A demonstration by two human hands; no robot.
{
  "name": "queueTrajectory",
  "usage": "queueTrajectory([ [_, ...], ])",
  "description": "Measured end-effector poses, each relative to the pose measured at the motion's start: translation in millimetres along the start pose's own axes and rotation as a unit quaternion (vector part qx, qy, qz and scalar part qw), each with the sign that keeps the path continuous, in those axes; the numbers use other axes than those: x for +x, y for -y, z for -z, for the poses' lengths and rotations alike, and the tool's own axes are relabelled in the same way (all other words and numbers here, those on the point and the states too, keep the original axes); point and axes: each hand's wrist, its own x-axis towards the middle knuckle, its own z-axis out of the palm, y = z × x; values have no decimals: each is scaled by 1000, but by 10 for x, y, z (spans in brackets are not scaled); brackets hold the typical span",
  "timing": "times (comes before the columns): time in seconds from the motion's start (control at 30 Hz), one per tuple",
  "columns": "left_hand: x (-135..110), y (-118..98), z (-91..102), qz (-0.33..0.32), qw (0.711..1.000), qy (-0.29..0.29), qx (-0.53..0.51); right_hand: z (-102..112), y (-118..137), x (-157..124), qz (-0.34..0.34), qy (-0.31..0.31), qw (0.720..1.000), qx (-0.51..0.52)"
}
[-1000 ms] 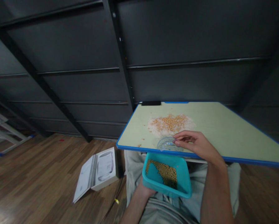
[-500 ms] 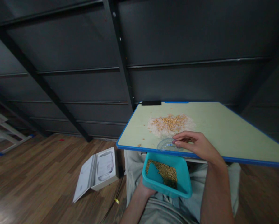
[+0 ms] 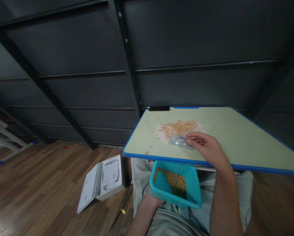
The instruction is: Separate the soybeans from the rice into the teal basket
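Between the thumb and fingers of my right hand (image 3: 205,146) is a clear plastic protractor (image 3: 180,142), held at the near edge of a pile of white grains. Yellow soybeans (image 3: 180,127) lie mixed over the grains (image 3: 164,133), which look like rice. My left hand (image 3: 154,198) grips a turquoise plastic basket (image 3: 194,193) from its left underside; most of its fingers are hidden beneath. Inside the basket lie soybeans (image 3: 172,180) and, at the bottom, darker green beans (image 3: 180,192). The basket is just below the table's near edge, above my lap.
The pale green table (image 3: 235,134) has a blue rim. A black bar-shaped object (image 3: 159,108) sits at its far left corner. An opened white box (image 3: 111,177) and a cable (image 3: 122,211) are on the wooden floor (image 3: 50,183) at left. Dark panels (image 3: 186,39) rise behind.
My right hand has moved the protractor away from the table's near edge, forward to the pile, and tilted it so that it catches light. My left hand and the basket stay in place.
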Motion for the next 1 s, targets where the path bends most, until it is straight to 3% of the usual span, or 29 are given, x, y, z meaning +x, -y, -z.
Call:
queueTrajectory([
  [0.33, 34, 21, -42, -2, 1000, -15, -20, 36, -32, 30, 23, -91, 996, -8],
  [0.7, 30, 14, -15, 0, 1000, -13, -28, 28, -52, 40, 24, -80, 997, -1],
  [1.0, 59, -40, -153, 6, 1000, 1, -22, 38, -87, 56, 16, -80, 997, 3],
])
